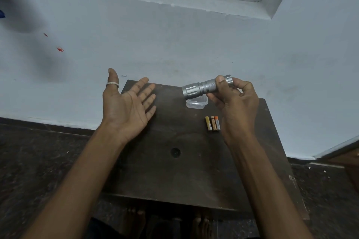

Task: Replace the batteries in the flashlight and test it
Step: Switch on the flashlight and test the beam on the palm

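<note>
We see the right hand [234,101] right of centre in the frame, closed around the tail end of a silver flashlight [206,87]. The flashlight lies nearly level in the air, its wider head pointing toward the middle of the frame, with the thumb pressed along the knurled barrel. Just below the head, a small clear plastic container [196,103] sits on the dark tabletop [174,170]. Three batteries [212,123] lie side by side on the tabletop below the container, just beside the right hand's wrist side. The left hand [129,103] is at centre left, empty, palm up and fingers spread, over the tabletop's left edge; a silver ring [112,83] circles its thumb. The two hands are well apart. A pale wall [174,40] fills the upper frame.
</note>
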`<state>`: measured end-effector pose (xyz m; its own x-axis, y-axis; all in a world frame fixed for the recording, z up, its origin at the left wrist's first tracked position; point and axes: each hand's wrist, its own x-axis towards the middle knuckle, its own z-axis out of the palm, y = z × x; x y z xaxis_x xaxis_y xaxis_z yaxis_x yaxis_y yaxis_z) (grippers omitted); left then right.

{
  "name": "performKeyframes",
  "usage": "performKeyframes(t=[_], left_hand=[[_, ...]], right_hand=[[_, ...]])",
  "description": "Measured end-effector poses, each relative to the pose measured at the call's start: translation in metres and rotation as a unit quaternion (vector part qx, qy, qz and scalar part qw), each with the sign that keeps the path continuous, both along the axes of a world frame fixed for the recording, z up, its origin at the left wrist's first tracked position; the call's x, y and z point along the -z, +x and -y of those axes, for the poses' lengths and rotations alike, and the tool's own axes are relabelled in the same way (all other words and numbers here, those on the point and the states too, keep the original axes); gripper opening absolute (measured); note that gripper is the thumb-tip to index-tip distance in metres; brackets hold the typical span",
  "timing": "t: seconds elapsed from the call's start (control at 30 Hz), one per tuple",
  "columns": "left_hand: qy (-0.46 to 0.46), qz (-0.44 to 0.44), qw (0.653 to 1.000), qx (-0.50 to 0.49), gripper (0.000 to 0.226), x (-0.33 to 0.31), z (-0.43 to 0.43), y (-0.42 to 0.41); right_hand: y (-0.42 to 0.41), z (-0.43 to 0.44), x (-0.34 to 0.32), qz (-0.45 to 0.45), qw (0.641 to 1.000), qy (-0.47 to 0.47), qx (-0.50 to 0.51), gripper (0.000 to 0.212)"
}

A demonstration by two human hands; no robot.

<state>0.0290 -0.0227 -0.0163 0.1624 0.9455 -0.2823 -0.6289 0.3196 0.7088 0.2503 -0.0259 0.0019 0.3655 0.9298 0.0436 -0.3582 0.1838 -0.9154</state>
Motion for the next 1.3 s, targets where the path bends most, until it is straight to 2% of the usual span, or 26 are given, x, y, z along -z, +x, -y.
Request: performKeyframes(t=[0.2,0.43,0.67,1.0,1.2,1.3], left_hand=[[-0.002,-0.006,1.0,-0.005,0.096,-0.001,0.0,0.001],[-0.003,-0.007,1.0,-0.009,0.096,-0.003,0.001,0.001],[-0.002,-0.016,1.0,-0.009,0.094,-0.003,0.001,0.005],[-0.004,-0.037,0.999,-0.012,0.081,0.0,-0.002,0.009],[-0.017,-0.024,0.999,-0.028,0.08,-0.003,-0.004,0.009],[-0.02,-0.025,0.999,-0.032,0.08,-0.002,-0.004,0.008]], right_hand=[[0.0,0.001,-0.001,0.001,1.0,-0.01,-0.001,0.019],[-0.002,-0.001,0.0,-0.016,1.0,-0.016,-0.008,0.034],[-0.009,0.0,0.002,-0.021,0.999,-0.024,-0.025,0.025],[-0.011,0.002,0.007,0.008,0.999,-0.03,-0.027,0.018],[-0.013,0.0,0.005,-0.024,0.998,-0.04,-0.035,0.036],[-0.012,0.0,0.007,-0.034,0.998,-0.032,-0.045,0.036]])
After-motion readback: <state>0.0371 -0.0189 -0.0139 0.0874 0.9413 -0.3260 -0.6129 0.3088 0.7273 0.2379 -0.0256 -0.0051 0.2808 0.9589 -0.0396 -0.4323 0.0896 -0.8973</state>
